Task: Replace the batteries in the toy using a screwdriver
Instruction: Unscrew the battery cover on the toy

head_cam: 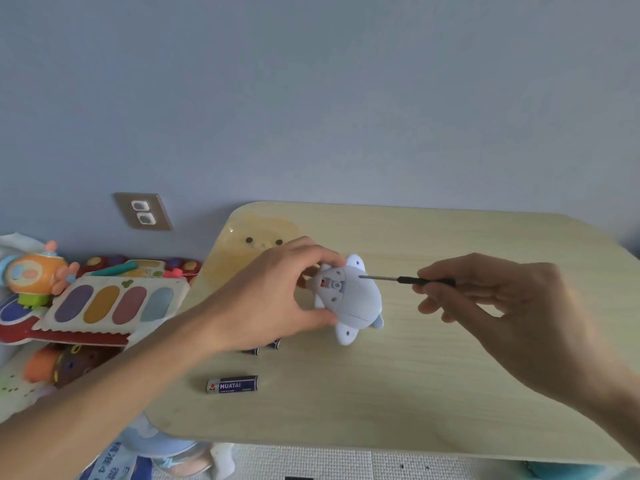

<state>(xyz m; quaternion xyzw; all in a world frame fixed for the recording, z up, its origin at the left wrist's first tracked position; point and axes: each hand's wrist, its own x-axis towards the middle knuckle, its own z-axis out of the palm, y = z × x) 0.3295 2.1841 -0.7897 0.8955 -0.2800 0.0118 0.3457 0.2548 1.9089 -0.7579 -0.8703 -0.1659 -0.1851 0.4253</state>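
Grey-blue plastic toy (349,299) lying belly-up mid-bench (450,393), with the screwdriver (405,279) tip at its right flank.
The left hand (277,299) curls its fingers (322,258) round the toy's left end. The right hand (502,299) pinches the screwdriver handle, shaft lying left-right, tip just right of the battery hatch (331,284). A spare battery (232,384) lies nearer.

Wall (311,98): plain pale blue, evenly lit. Double socket plate (143,212) mounted low on it, left. Table (450,375): light wood top, rounded corners, far edge toward the wall. Floor mat (311,460): white, textured, below the near edge.
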